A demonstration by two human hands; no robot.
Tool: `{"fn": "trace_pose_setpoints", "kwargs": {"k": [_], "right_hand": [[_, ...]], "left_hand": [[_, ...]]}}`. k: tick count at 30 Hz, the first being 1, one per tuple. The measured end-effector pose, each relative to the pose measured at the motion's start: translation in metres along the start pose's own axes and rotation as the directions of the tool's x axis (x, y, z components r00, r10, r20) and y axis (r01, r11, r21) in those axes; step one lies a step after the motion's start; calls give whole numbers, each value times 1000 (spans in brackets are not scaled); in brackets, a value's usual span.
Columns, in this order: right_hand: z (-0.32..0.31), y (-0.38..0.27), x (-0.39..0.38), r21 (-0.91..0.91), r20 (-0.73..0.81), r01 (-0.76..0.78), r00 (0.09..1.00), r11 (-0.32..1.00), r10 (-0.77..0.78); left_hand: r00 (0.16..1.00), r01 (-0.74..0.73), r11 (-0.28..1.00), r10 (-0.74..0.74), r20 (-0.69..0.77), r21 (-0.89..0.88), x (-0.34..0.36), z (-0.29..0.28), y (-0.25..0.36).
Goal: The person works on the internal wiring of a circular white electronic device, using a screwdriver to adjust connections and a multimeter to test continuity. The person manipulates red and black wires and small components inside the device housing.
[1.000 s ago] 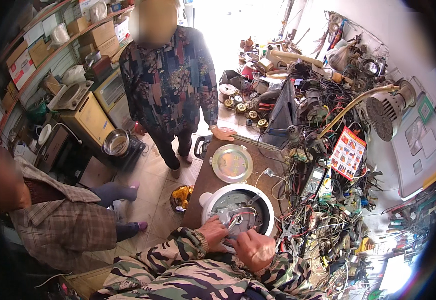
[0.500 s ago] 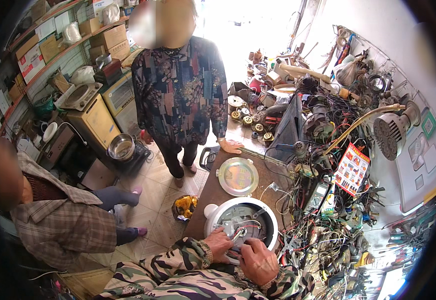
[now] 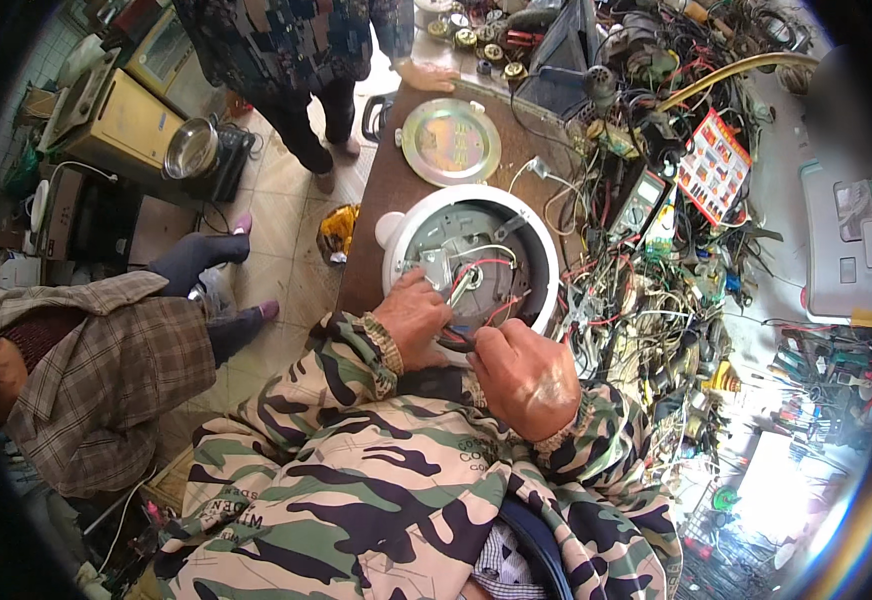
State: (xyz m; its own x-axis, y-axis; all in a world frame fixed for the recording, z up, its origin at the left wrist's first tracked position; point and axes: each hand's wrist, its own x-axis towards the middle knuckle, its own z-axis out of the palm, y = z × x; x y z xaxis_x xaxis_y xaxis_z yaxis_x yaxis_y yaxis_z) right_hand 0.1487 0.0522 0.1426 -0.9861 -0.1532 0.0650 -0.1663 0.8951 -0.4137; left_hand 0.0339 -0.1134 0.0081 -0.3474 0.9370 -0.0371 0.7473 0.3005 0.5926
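A round white appliance housing, lying open on the brown table, shows a grey metal inside with red and white wires. At its near rim my left hand is closed, fingertips pinched together near the wires. My right hand is closed beside it, thumb and finger pressed on a thin dark piece that spans the gap between the hands. Fingers hide most of that piece, so its kind does not show. Just beyond the housing lies a round metal plate, flat on the table.
A person's hand rests on the far table edge. Another person in a plaid jacket is at the left. Tangled wires and parts heap up on the right, with a multimeter among them. A metal pot stands at far left.
My view has tilted downward, so the housing and both people appear higher. My hands stay at the housing's near rim, now slightly further apart, with the dark piece showing between them.
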Motion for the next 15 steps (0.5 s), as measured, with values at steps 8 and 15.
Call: {"fn": "trace_pose_setpoints", "kwargs": {"k": [8, 15], "right_hand": [[-5, 8, 0, 80, 14, -41, 999, 996, 40], [-3, 7, 3, 70, 19, -1, 1000, 998, 0]], "left_hand": [[997, 33, 999, -31, 63, -19, 2, -8, 5], [999, 23, 1000, -23, 46, -10, 2, -4, 3]]}}
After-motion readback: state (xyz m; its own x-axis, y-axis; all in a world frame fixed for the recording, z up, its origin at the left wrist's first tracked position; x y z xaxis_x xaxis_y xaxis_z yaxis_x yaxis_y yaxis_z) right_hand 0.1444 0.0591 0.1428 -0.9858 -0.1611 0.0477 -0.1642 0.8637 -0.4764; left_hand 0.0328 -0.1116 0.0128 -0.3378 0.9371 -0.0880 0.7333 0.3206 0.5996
